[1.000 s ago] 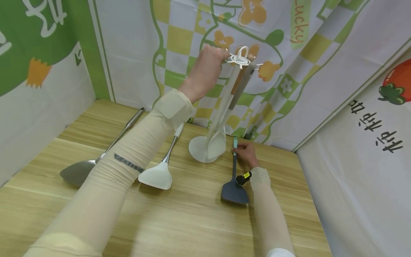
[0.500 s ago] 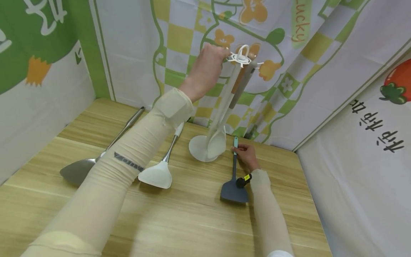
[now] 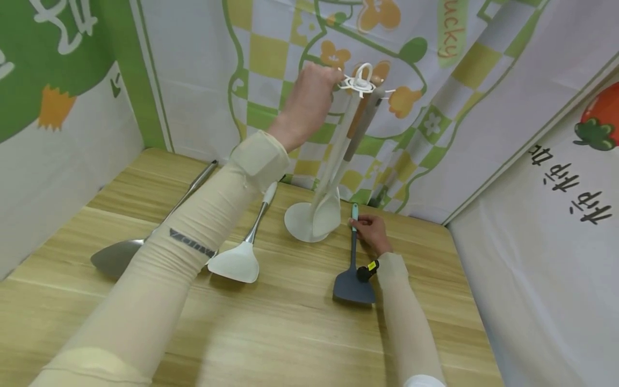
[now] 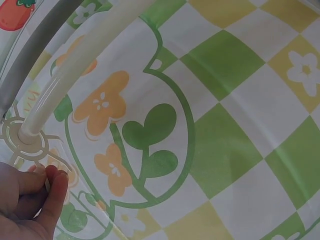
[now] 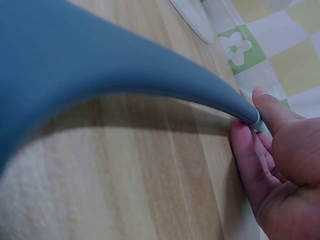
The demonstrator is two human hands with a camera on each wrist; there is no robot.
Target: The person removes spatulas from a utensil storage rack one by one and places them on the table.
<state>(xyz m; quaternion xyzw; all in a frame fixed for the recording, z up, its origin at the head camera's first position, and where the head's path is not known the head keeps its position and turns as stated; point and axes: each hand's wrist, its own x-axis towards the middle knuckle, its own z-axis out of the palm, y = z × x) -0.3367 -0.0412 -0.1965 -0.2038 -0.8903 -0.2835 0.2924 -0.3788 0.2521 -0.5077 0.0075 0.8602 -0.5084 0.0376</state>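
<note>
1. Orange letters on the curtain [image 3: 271, 56] read "ucky", the word cut off by the top edge of the head view.
2. Dark characters [image 3: 561, 180] run slantwise on the right wall, below a printed red fruit [image 3: 602, 115]; I cannot read them surely. White lettering [image 3: 65, 27] on the green left panel is also cut off.
3. A dark strip [image 3: 191, 243] on the left sleeve bears lettering too blurred to read; a yellow label [image 3: 372, 265] sits on the black device at the right wrist.
4. The white stand [image 3: 297, 221] bears a spoon [image 3: 328, 216], its grey handle up by the hooks, its white head low beside the pole.
5. The left hand [image 3: 311, 97] pinches one hook at the stand's top between thumb and fingers.
6. The right hand [image 3: 371, 234] pinches the mint handle of the dark turner [image 3: 353, 288], which lies on the table [image 3: 290, 333], right of the stand.
7. Left of the stand lie a white turner [image 3: 236, 263] and, farther left, a steel turner [image 3: 116, 258], partly hidden by the left arm.
</note>
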